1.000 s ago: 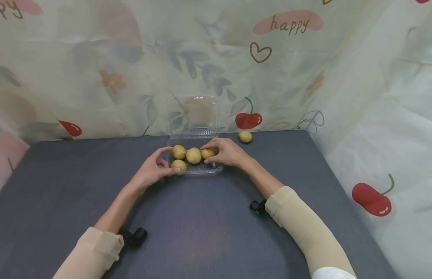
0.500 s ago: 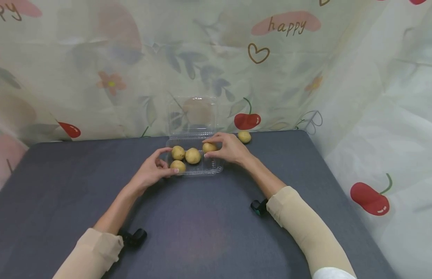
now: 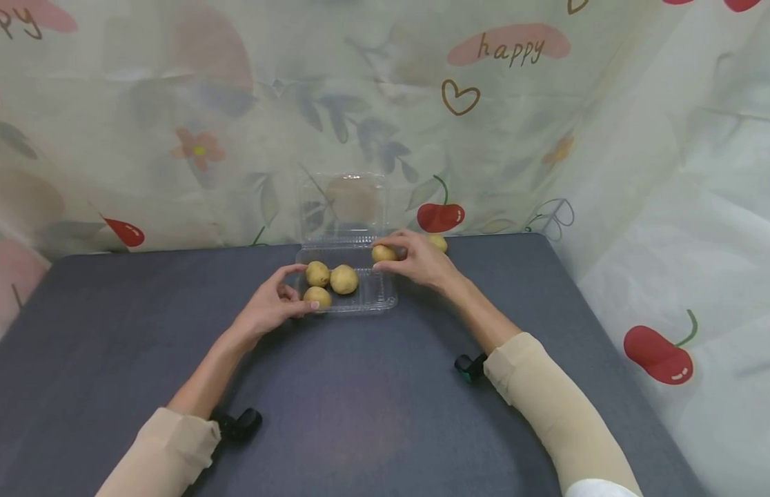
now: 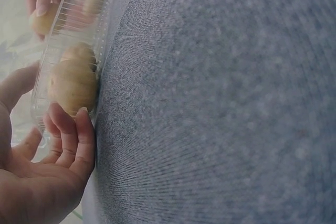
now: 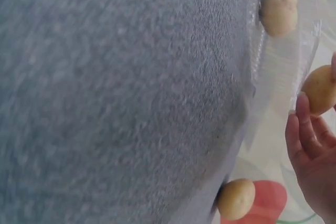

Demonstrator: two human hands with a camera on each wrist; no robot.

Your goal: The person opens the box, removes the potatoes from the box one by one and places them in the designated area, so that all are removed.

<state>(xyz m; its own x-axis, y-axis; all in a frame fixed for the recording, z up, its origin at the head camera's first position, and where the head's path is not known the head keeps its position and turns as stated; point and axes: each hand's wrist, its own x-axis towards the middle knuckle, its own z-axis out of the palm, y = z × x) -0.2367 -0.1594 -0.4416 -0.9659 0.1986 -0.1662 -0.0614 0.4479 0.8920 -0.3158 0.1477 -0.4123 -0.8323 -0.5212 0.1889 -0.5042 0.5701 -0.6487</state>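
A clear plastic clamshell container [image 3: 377, 301] stands near the table's back edge, its lid [image 3: 354, 200] raised against the backdrop. Three potatoes sit in it: a larger one [image 3: 344, 279] in the middle, one [image 3: 317, 273] to its left and another [image 3: 318, 297] at the front left corner. My left hand [image 3: 267, 308] holds the container's left side, fingers spread along its wall in the left wrist view. Between thumb and fingers, my right hand [image 3: 420, 261] pinches a potato [image 3: 383, 253] over the back right corner. The right wrist view shows this potato [image 5: 319, 91] raised above the container's rim.
Another potato [image 5: 236, 199] lies on the table's back edge, partly hidden behind my right hand in the head view. The dark grey table [image 3: 348, 400] ends at a printed curtain [image 3: 236, 103], with more sheeting [image 3: 702, 228] on the right.
My right hand has lifted its potato from beside the middle one and moved it up, back and slightly right. The left hand and container stay in place.
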